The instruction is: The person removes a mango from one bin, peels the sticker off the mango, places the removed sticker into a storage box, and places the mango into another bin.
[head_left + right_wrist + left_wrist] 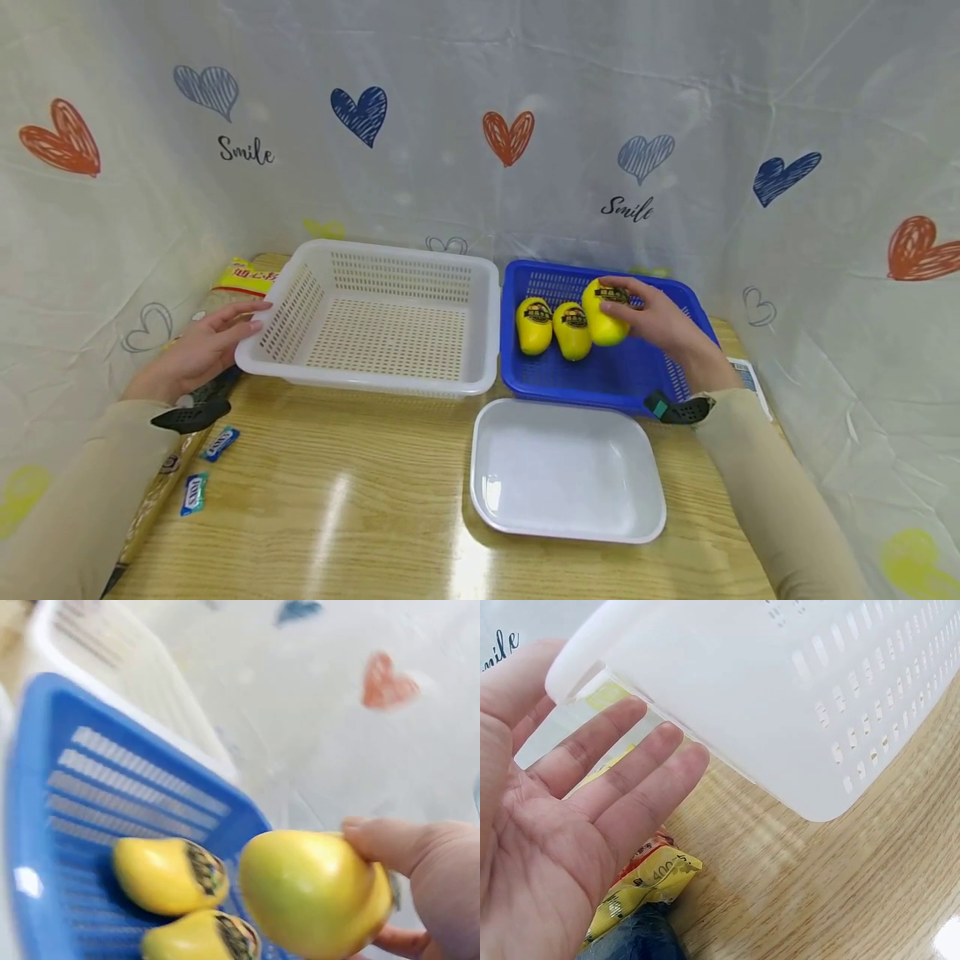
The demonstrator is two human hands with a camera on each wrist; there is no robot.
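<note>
My right hand (660,317) grips a yellow mango (606,321) with a dark printed label, holding it at the right of two other mangoes. Those two, a left mango (534,329) and a middle mango (572,333), sit side by side in the blue basket (592,387). In the right wrist view, thumb and fingers close round the held mango (311,892), above the basket's inside. My left hand (198,350) is at the left rim of the white basket (367,379). Its fingers (622,776) reach fairly straight beneath that rim, beside the outer wall.
A white tray (566,537) stands in front of the blue basket. Yellow packaging (243,279) lies behind the white basket's left side. Two small blue packets, an upper packet (219,443) and a lower packet (193,493), lie at left on the wooden table (360,500). A patterned curtain (435,200) encloses the back.
</note>
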